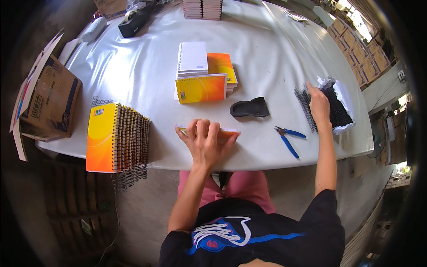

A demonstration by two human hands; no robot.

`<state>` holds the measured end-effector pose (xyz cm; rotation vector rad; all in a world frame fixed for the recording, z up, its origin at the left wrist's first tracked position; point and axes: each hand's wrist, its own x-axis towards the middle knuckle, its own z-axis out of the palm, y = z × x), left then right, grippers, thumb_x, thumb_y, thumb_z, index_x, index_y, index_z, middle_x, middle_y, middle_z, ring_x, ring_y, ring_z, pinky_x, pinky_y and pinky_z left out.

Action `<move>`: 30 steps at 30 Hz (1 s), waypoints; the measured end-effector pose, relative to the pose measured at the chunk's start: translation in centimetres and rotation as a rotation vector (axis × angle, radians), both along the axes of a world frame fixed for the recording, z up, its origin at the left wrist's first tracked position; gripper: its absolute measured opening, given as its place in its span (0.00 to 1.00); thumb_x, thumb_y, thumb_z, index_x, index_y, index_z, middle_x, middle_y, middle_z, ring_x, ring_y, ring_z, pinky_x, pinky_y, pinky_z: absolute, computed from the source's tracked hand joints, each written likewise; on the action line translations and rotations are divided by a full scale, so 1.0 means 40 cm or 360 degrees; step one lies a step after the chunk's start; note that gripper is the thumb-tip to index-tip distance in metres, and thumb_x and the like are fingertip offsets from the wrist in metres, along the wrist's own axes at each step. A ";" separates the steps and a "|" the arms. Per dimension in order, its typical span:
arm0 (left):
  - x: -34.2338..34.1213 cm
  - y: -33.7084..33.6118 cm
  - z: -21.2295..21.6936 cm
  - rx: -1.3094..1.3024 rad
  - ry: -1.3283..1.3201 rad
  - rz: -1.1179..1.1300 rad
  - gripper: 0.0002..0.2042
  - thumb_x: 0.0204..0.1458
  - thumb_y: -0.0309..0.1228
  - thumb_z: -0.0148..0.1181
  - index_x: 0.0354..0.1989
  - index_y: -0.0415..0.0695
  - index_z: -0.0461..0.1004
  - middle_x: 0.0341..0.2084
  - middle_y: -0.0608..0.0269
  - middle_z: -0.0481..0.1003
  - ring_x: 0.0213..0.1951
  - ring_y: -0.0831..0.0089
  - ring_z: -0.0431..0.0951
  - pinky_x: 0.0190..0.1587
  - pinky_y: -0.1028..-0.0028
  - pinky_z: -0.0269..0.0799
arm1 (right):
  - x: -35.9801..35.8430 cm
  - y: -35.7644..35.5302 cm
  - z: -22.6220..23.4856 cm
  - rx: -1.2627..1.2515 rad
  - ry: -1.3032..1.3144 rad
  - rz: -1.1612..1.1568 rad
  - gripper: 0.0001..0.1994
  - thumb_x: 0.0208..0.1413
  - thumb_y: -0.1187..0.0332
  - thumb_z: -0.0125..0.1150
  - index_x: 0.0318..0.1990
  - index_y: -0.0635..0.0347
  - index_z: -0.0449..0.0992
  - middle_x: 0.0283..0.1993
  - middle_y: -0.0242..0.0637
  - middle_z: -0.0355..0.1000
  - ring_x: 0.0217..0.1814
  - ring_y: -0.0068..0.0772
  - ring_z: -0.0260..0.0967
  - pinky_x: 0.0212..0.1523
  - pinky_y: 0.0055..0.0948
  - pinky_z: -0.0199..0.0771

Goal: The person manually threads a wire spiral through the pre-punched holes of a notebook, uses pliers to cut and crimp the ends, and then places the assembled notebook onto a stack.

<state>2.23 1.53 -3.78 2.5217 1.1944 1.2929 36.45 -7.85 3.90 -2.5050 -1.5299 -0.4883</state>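
My left hand point(205, 140) is closed over a small notebook point(229, 131) with a yellow-orange cover, near the table's front edge. Only the notebook's edges show; the hand hides most of it. Off to the right, my right hand point(319, 106) grips at the black spiral binding coils point(304, 100), its fingertips at their far end. More black coils point(340, 104) lie in white plastic wrapping beside that hand. Between my hands are blue-handled cutters point(290, 141), jaws toward the left, and a black shoe-sole-shaped piece point(250, 107).
Spiral-bound notebooks point(101, 138) form a tall stack at the left edge. Further back are yellow-orange covers point(202, 89) and white page blocks point(192, 57). An open carton point(53, 95) stands at far left, a tape dispenser point(133, 23) behind it. More notebooks point(202, 10) sit at the far edge.
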 end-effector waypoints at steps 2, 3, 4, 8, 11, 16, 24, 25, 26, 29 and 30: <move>0.012 0.007 0.011 0.0059 -0.0006 0.0015 0.24 0.30 0.52 0.71 0.34 0.56 0.72 0.37 0.67 0.67 0.46 0.63 0.64 0.52 0.51 0.47 | -0.080 0.000 0.046 0.0293 0.0331 0.0203 0.16 0.56 0.76 0.50 0.53 0.59 0.72 0.46 0.45 0.71 0.45 0.43 0.70 0.46 0.34 0.70; 0.017 0.008 0.018 0.0093 -0.0003 0.0017 0.23 0.30 0.52 0.71 0.33 0.56 0.72 0.36 0.67 0.67 0.45 0.63 0.64 0.50 0.53 0.49 | -0.129 0.001 0.060 0.0425 0.0584 0.0335 0.15 0.58 0.74 0.50 0.53 0.58 0.72 0.45 0.44 0.71 0.45 0.38 0.70 0.46 0.31 0.69; 0.020 0.007 0.018 0.0083 -0.0030 0.0047 0.21 0.30 0.51 0.70 0.31 0.56 0.72 0.35 0.68 0.67 0.45 0.65 0.64 0.50 0.51 0.47 | -0.195 -0.001 0.061 0.0444 0.1199 0.0447 0.15 0.59 0.72 0.51 0.53 0.58 0.72 0.42 0.40 0.71 0.43 0.29 0.69 0.45 0.26 0.67; 0.013 0.010 0.014 0.0047 -0.0113 0.0064 0.19 0.30 0.51 0.67 0.27 0.55 0.72 0.34 0.72 0.68 0.45 0.68 0.65 0.51 0.47 0.46 | -0.381 0.018 -0.003 0.0260 0.1774 0.0796 0.09 0.50 0.74 0.63 0.40 0.59 0.80 0.32 0.34 0.74 0.37 0.20 0.67 0.38 0.21 0.66; 0.004 0.011 0.011 0.0093 -0.0037 0.0035 0.21 0.28 0.53 0.69 0.28 0.55 0.72 0.34 0.71 0.68 0.45 0.66 0.65 0.51 0.51 0.47 | -0.423 0.045 -0.057 0.0427 0.1725 0.0798 0.09 0.50 0.73 0.64 0.40 0.58 0.80 0.34 0.36 0.74 0.38 0.26 0.69 0.39 0.23 0.68; 0.000 0.006 0.013 0.0113 0.0015 0.0040 0.22 0.29 0.54 0.69 0.27 0.55 0.72 0.32 0.70 0.67 0.45 0.65 0.64 0.53 0.52 0.45 | -0.444 0.057 -0.065 0.0366 0.1710 0.0983 0.11 0.47 0.75 0.65 0.40 0.57 0.80 0.36 0.36 0.74 0.40 0.31 0.70 0.41 0.26 0.70; 0.006 0.012 0.014 0.0126 -0.0055 0.0057 0.20 0.32 0.54 0.65 0.26 0.54 0.71 0.30 0.70 0.65 0.43 0.69 0.66 0.49 0.48 0.46 | -0.443 0.060 -0.063 0.0401 0.1728 0.1004 0.13 0.42 0.79 0.67 0.39 0.57 0.81 0.38 0.37 0.74 0.42 0.29 0.70 0.45 0.26 0.70; 0.007 0.013 0.018 0.0107 -0.0040 0.0065 0.20 0.32 0.54 0.65 0.26 0.54 0.70 0.30 0.70 0.65 0.43 0.69 0.66 0.49 0.48 0.47 | -0.439 0.059 -0.063 0.0373 0.1757 0.1022 0.13 0.42 0.79 0.67 0.39 0.57 0.81 0.38 0.37 0.75 0.42 0.29 0.70 0.45 0.25 0.70; 0.009 0.014 0.025 0.0089 -0.0026 0.0070 0.20 0.32 0.54 0.65 0.26 0.54 0.70 0.30 0.70 0.65 0.42 0.69 0.66 0.48 0.48 0.47 | -0.432 0.060 -0.067 0.0354 0.1820 0.1080 0.14 0.42 0.78 0.67 0.39 0.57 0.81 0.38 0.37 0.75 0.41 0.28 0.70 0.44 0.25 0.71; 0.007 0.011 0.025 0.0029 0.0096 0.0072 0.24 0.30 0.55 0.68 0.32 0.55 0.71 0.32 0.69 0.66 0.44 0.67 0.64 0.50 0.51 0.48 | -0.416 0.067 -0.065 0.0105 0.2011 0.1043 0.16 0.43 0.77 0.68 0.43 0.56 0.79 0.37 0.37 0.74 0.37 0.25 0.70 0.39 0.23 0.72; 0.003 0.011 0.024 0.0006 0.0150 0.0075 0.26 0.29 0.56 0.69 0.34 0.55 0.72 0.33 0.68 0.66 0.45 0.66 0.64 0.51 0.53 0.48 | -0.416 0.067 -0.043 -0.0105 0.2066 0.0888 0.17 0.44 0.77 0.67 0.45 0.56 0.78 0.37 0.37 0.74 0.36 0.24 0.70 0.37 0.23 0.72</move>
